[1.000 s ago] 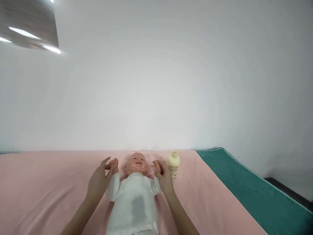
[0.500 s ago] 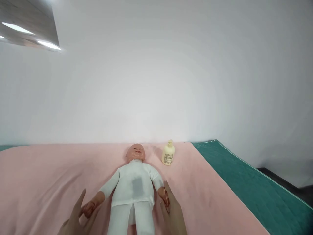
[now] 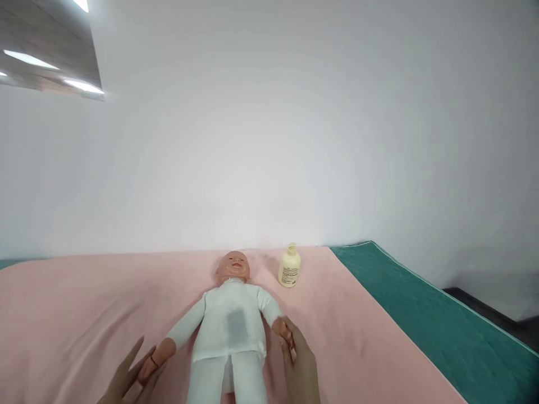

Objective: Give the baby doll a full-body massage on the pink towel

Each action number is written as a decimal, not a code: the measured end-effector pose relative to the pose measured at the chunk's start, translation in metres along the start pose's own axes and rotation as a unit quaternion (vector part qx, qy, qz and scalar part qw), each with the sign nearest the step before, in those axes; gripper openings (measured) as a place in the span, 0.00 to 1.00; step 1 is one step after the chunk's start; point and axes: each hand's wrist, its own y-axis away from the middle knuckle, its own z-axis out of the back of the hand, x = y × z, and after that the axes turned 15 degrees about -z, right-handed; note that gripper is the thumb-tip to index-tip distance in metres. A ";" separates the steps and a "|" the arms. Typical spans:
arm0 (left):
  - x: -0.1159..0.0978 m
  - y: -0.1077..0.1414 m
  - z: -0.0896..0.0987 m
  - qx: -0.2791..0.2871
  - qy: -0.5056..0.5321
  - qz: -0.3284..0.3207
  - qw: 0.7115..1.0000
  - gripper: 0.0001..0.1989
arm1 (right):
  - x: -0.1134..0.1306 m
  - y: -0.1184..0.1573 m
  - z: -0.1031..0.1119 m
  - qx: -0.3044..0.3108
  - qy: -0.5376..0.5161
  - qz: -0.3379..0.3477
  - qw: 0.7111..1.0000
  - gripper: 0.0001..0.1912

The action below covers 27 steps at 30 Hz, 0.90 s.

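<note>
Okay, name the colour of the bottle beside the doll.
The bottle is pale yellow, seen in the head view.

Your one view comes from the camera on your head, looking forward and down over your left hand [image 3: 126, 377] and right hand [image 3: 302, 367], which sit low against the bottom edge of the frame. It is far enough back to take in the baby doll [image 3: 217, 325] between your fingers, from its head down to its legs, where the frame cuts them off. Beyond your fingertips, you face the pale wall [image 3: 269, 140] nearly head-on, and it fills most of the view.
</note>
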 end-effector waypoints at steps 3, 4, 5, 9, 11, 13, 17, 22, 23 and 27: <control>-0.027 -0.022 0.003 -0.023 0.002 -0.014 1.000 0.32 | 0.032 -0.027 -0.006 -0.015 -0.045 0.000 0.999 0.19; -0.038 -0.031 0.003 -0.030 0.001 -0.025 0.999 0.30 | 0.041 -0.040 -0.009 -0.013 -0.056 0.010 0.998 0.19; -0.050 -0.042 0.000 -0.038 0.010 -0.043 0.998 0.28 | 0.048 -0.054 -0.014 -0.001 -0.071 0.021 0.997 0.19; -0.080 -0.093 -0.026 -0.083 0.147 -0.084 0.982 0.23 | 0.064 -0.112 -0.040 -0.008 -0.124 0.057 0.991 0.23; -0.082 -0.118 -0.046 -0.093 0.194 -0.073 0.974 0.24 | 0.063 -0.136 -0.054 -0.012 -0.130 0.062 0.990 0.23; -0.079 -0.139 -0.067 -0.087 0.211 -0.052 0.972 0.27 | 0.059 -0.155 -0.067 -0.003 -0.128 0.056 0.990 0.22; -0.066 -0.165 -0.098 -0.009 0.170 -0.042 0.985 0.27 | 0.044 -0.183 -0.085 0.019 -0.110 0.024 0.993 0.21; -0.045 -0.182 -0.124 0.058 0.117 -0.065 0.989 0.22 | 0.022 -0.208 -0.101 0.039 -0.074 -0.006 0.997 0.17; -0.042 -0.184 -0.127 0.067 0.110 -0.067 0.989 0.20 | 0.018 -0.212 -0.104 0.043 -0.065 -0.010 0.997 0.17; -0.036 -0.185 -0.132 0.090 0.087 -0.078 0.989 0.19 | 0.007 -0.219 -0.107 0.050 -0.034 -0.024 0.998 0.20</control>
